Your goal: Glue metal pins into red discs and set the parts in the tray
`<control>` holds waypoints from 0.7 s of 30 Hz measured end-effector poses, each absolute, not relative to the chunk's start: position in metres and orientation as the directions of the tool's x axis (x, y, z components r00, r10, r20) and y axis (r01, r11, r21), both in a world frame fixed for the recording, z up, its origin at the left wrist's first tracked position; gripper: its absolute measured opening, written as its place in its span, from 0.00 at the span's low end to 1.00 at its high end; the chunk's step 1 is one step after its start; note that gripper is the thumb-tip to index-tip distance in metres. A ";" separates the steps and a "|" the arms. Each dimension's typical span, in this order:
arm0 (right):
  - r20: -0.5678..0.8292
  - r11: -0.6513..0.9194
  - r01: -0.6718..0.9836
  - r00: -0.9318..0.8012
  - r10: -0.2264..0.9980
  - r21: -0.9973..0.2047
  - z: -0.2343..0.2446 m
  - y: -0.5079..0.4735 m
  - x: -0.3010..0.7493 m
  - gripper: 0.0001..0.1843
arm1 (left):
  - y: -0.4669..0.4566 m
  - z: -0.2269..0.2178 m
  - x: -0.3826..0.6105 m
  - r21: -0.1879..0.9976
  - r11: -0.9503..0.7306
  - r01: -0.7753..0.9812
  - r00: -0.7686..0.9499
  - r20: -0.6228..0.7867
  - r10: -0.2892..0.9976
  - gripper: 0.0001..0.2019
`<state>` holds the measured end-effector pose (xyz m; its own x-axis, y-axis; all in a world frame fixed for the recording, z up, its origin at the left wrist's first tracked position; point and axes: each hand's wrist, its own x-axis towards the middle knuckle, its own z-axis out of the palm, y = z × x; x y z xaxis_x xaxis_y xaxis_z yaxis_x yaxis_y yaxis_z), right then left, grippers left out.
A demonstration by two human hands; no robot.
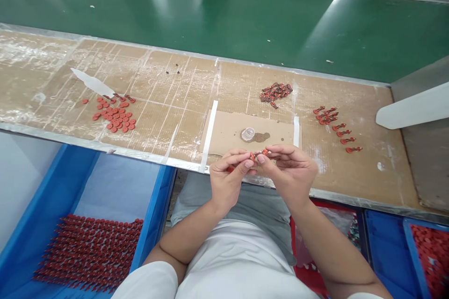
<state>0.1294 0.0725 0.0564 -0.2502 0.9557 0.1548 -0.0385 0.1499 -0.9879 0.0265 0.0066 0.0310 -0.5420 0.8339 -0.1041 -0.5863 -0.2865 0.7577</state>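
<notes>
Gingerly, the left hand [228,182] and right hand [289,173] come together, fingertips pinching a tiny red part [259,153] above the bench's near edge [105,145]; a slipped grip could drop it into the grey lap [256,205].

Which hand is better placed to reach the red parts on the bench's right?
Probably the right hand: it sits on that side of the cardboard sheet, closer to those red parts, while the left hand is farther. Both pinch a small red piece.
</notes>
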 end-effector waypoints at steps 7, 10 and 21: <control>0.058 -0.003 -0.154 -0.390 0.919 -0.988 0.060 0.077 0.133 0.12 | 0.005 0.029 0.022 0.749 -0.244 -0.616 -0.470 -0.101 0.877 0.08; 0.057 -0.029 -0.175 -0.465 0.884 -0.984 0.063 0.080 0.135 0.15 | 0.003 0.028 0.019 0.764 -0.249 -0.596 -0.430 -0.041 0.902 0.08; -0.166 -0.260 -0.097 -0.551 0.818 -0.961 0.073 0.090 0.136 0.17 | 0.005 0.022 0.022 0.803 -0.221 -0.553 -0.436 -0.053 0.898 0.10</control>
<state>0.1359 0.0895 0.0730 -0.5506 0.8181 -0.1657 -0.0969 -0.2598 -0.9608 0.0222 0.0046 0.0218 -0.4364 0.8982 -0.0531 -0.5532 -0.2213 0.8031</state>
